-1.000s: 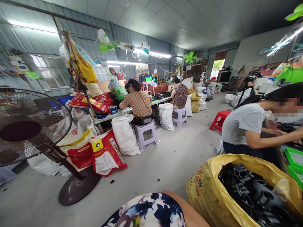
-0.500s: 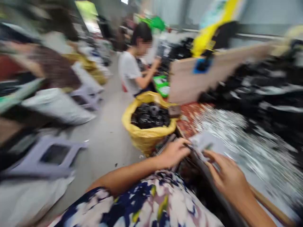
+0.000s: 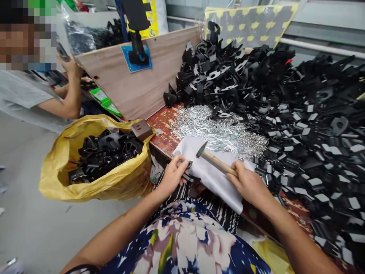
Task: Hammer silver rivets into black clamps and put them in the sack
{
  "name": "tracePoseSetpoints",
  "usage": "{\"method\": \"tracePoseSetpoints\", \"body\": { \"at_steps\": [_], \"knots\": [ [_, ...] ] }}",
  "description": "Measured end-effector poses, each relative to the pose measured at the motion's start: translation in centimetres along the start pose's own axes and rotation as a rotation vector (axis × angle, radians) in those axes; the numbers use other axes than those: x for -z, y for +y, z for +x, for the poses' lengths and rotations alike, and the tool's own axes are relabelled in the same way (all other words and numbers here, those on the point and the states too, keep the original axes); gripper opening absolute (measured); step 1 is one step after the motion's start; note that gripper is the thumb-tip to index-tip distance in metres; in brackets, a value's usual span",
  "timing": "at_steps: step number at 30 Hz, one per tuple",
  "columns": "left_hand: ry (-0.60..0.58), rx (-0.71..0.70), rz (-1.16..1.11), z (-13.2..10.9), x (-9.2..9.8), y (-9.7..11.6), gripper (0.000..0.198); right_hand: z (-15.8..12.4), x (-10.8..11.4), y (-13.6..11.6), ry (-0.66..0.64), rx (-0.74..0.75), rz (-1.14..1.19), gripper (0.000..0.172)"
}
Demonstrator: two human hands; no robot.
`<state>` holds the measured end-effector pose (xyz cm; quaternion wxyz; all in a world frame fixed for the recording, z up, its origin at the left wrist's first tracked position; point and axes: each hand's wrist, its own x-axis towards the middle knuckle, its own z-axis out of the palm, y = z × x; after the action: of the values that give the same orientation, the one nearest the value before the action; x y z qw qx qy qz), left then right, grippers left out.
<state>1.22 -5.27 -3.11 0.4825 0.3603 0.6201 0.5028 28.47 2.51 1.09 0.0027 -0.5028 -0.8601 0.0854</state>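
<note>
My left hand pinches a small black part at the near edge of the table, beside a grey-white cloth. In my right hand is a hammer, gripped by its wooden handle, its metal head over the cloth and pointing left. Behind the cloth lies a pile of silvery pins. Black plastic parts are heaped at the back, and more with light rectangular faces spread over the right side.
A yellow sack of black parts stands left of the table, a brown block on its rim. Behind it rises a wooden board with a black tool on a blue plate. A person sits at the far left.
The view has swung right and down and is sharper. The hammer now shows in my right hand, and my left hand holds the black part at the table edge.
</note>
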Motion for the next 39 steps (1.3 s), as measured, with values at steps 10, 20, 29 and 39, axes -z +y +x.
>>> {"method": "tracePoseSetpoints", "body": {
  "at_steps": [10,20,29,39],
  "knots": [
    [0.025,-0.241,0.363,0.3,-0.4,-0.3,0.041,-5.9,1.6,-1.5,0.428,0.160,0.199,0.051],
    [0.037,-0.277,0.440,0.5,-0.3,-0.6,0.045,-5.3,-0.6,-2.3,0.447,0.208,0.081,0.056],
    [0.064,-0.079,0.161,-0.3,0.4,0.9,0.045,-1.3,-0.4,-3.0,0.234,0.145,0.110,0.041],
    [-0.202,0.085,-0.294,0.2,-2.2,3.6,0.061,1.0,1.8,-5.3,-0.113,0.258,0.742,0.016]
  ]
}}
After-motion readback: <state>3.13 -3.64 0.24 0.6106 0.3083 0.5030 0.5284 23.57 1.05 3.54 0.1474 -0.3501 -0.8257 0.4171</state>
